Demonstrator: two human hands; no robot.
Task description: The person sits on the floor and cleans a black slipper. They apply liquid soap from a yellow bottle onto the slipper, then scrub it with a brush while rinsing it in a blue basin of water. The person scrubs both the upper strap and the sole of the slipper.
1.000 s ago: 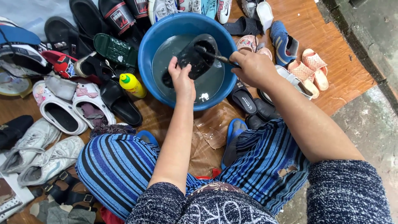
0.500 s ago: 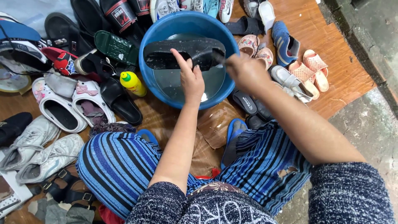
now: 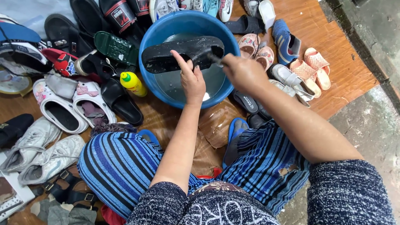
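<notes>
Raised since the earlier frames, the black slipper [image 3: 183,53] now lies flat across the mouth of the blue basin [image 3: 152,37], sole up and wet, clear of the water below. Its long axis runs crosswise, left to right, spanning the basin nearly rim to rim, one end toward the green sandal [image 3: 114,48], the other toward the pink sandals [image 3: 254,50]. The left hand [image 3: 191,79] steadies it from the near side, fingers curled up against the edge and thumb underneath, so it is pinched, not spread. The right hand [image 3: 241,73] is closed round a small brush [image 3: 214,58] worked at the slipper's right end; the brush is mostly hidden, so its shape is unclear. The basin stands on a wooden floor [image 3: 333,79], toward its far edge, ringed by shoes, with a yellow bottle [image 3: 132,83] just beside its left wall. Wet rubber held by a light pinch could slip under hard brushing and drop, splashing water over the person's striped trousers [image 3: 116,166] and the surrounding footwear.
</notes>
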